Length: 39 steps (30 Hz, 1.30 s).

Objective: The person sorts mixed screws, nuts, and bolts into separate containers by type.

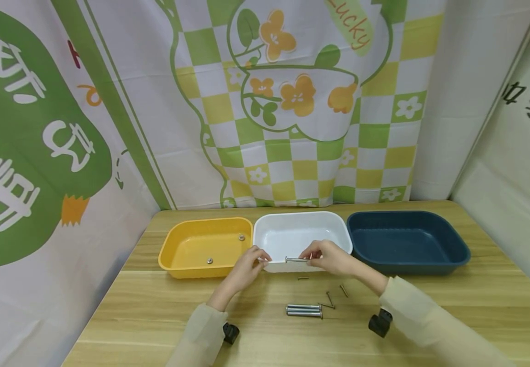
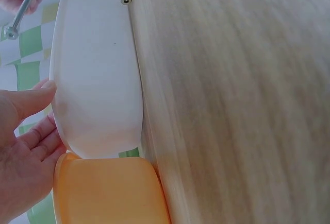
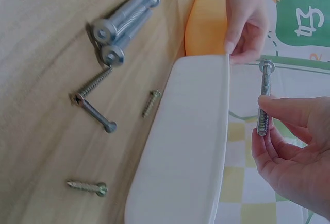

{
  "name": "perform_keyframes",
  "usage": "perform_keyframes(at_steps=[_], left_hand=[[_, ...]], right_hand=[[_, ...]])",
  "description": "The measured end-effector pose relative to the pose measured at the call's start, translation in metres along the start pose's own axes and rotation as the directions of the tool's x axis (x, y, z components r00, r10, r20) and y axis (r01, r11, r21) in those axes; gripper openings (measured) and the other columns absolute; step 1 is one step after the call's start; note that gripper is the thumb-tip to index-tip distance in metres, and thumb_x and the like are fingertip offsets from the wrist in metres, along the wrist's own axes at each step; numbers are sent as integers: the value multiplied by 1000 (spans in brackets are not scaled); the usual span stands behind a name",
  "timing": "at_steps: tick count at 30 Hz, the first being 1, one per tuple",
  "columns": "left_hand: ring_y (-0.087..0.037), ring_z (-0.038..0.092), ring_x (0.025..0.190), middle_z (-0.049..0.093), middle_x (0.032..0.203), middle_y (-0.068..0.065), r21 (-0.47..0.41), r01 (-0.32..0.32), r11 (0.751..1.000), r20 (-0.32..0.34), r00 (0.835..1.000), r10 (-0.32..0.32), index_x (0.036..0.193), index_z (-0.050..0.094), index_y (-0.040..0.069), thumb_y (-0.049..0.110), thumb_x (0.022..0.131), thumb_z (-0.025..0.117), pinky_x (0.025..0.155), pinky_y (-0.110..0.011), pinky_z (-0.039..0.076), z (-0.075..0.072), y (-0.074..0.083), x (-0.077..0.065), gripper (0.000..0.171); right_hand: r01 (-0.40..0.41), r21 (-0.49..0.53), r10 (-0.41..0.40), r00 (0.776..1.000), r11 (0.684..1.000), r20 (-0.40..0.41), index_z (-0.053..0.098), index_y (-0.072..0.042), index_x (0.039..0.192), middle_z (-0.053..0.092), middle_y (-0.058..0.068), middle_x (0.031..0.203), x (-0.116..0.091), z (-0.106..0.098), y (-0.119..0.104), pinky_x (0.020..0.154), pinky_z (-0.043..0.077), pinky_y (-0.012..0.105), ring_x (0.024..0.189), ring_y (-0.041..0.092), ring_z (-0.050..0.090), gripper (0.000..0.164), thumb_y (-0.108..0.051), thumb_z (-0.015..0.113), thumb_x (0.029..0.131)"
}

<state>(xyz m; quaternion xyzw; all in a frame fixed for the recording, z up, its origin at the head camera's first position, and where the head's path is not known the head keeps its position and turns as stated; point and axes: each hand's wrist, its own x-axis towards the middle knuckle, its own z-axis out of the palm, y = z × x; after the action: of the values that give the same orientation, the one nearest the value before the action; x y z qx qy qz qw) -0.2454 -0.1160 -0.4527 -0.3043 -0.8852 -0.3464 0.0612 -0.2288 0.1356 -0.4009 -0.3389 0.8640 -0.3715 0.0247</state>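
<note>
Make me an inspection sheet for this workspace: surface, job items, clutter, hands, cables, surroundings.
Surface: wood-grained table.
Job items: long bolt held above the rim of the white tray; more bolts and small screws on the table; two small metal pieces in the yellow tray.
Clutter: nothing seen.
Hands: left hand holds the white tray's rim; right hand pinches the long bolt.
Cables: nothing seen.
Surroundings: printed curtains behind the trays.
</note>
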Motion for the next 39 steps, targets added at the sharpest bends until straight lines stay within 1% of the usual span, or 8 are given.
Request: perform_keyframes(at_steps=[11,24,30,33,35,37,38,39], left_hand=[[-15,49,80,52,84,-2,1,-6,1000,-6,1000,6,89,61,6,3,84,58,70,-26,43,0,0,0,7],[-16,49,79,52,83,-3,15,-28,999,-14,999,29,88,61,5,3,84,57,69,-25,44,-1,1,0,6],[-15,49,79,52,84,-3,16,-20,1000,-8,1000,20,88,61,5,4,84,57,70,-25,44,-1,1,0,6],[-15,49,79,52,84,-3,20,-29,999,-13,999,29,88,61,5,3,84,57,70,-26,44,-1,0,1,6],[-16,50,79,52,84,-4,20,-32,999,-13,999,32,88,61,5,3,84,57,69,-26,44,0,0,1,6],[-16,50,79,52,84,-3,20,-35,999,-14,999,36,87,61,5,3,83,57,70,-26,44,0,0,1,6],[-16,50,79,52,84,-4,17,-35,999,-14,999,36,87,61,5,3,83,58,70,-26,44,0,0,1,6],[-16,50,79,53,84,-3,16,-34,999,-14,999,34,87,61,5,3,83,58,70,-26,44,0,1,1,6]], right_hand=[[-12,-26,12,1000,1000,0,66,4,91,63,9,81,11,-13,7,56,41,22,65,9,48,15,4,60,78],[-44,-50,47,998,998,51,65,7,91,61,12,76,22,-19,20,57,42,22,67,16,53,14,6,58,78],[-53,-43,55,997,998,61,65,8,88,61,11,72,28,-20,26,57,43,23,65,16,54,12,4,61,77],[-28,-32,31,997,999,72,67,5,87,61,9,71,34,-19,43,56,44,27,65,18,54,12,-1,62,77],[38,-15,-36,996,999,81,69,-1,87,61,4,71,40,-15,73,55,43,26,64,15,53,12,-8,64,79],[134,13,-135,987,991,85,70,-8,88,61,-2,71,47,-7,114,53,41,22,63,10,52,13,-16,64,80],[148,7,-148,985,989,92,70,-8,90,61,-1,72,47,-6,118,54,42,22,65,10,52,13,-15,64,81],[141,5,-141,985,990,103,70,-9,91,62,-1,73,50,-3,130,55,42,23,65,10,52,14,-16,64,81]])
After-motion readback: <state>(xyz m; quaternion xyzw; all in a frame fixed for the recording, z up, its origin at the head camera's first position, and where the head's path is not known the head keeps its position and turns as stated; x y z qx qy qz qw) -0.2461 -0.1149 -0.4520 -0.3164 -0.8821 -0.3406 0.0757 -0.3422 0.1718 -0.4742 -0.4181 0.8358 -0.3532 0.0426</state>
